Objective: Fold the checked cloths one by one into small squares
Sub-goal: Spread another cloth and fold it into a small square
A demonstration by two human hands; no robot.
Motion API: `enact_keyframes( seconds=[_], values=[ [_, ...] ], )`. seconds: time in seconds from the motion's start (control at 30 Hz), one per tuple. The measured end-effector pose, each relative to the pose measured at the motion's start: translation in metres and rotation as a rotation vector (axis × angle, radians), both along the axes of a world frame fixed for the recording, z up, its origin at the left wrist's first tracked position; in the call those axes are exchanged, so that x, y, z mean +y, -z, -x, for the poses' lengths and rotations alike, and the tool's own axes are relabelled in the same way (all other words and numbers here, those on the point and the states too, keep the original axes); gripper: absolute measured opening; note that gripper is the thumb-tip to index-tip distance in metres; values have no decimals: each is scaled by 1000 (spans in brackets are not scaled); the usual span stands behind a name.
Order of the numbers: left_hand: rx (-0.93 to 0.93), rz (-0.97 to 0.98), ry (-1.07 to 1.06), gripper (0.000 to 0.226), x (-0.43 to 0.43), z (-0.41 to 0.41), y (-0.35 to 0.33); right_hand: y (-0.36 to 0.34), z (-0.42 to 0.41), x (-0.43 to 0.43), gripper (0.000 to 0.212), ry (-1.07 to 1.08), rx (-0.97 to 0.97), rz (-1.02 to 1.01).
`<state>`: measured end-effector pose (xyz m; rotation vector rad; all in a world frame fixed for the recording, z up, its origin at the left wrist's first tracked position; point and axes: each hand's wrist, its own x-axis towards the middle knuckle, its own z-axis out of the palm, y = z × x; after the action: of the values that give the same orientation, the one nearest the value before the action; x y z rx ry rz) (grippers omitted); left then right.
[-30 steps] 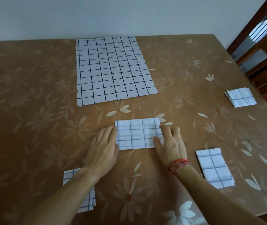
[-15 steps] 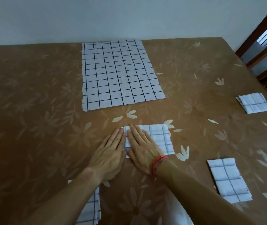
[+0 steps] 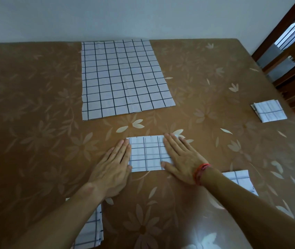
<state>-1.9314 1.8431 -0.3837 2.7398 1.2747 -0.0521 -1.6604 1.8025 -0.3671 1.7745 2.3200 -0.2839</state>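
Observation:
A folded white checked cloth [image 3: 147, 153] lies on the table in front of me. My left hand [image 3: 113, 167] lies flat with straight fingers, its fingertips touching the cloth's left edge. My right hand [image 3: 181, 158] presses flat on the cloth's right part and hides that end. A large unfolded checked cloth [image 3: 123, 78] is spread flat at the back of the table. Small folded checked squares lie at the far right [image 3: 268, 110], behind my right forearm [image 3: 241, 180] and under my left forearm [image 3: 91, 230].
The table carries a brown floral cover [image 3: 35, 123] and reaches the white wall at the back. A dark wooden chair [image 3: 294, 69] stands past the table's right edge, close to the far-right folded square.
My right hand slid from the cloth's left side, beside my left hand, across to its right side. My left hand stayed at the left edge.

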Motion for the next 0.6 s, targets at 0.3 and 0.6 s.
enact_keyframes(
  seconds=[0.3, 0.6],
  values=[
    [11, -10, -11, 62, 0, 0, -1, -10, -25, -4, 84, 29, 66, 49],
    [58, 28, -35, 61, 0, -5, -7, -30, -6, 19, 103, 177, 200, 17]
  ],
)
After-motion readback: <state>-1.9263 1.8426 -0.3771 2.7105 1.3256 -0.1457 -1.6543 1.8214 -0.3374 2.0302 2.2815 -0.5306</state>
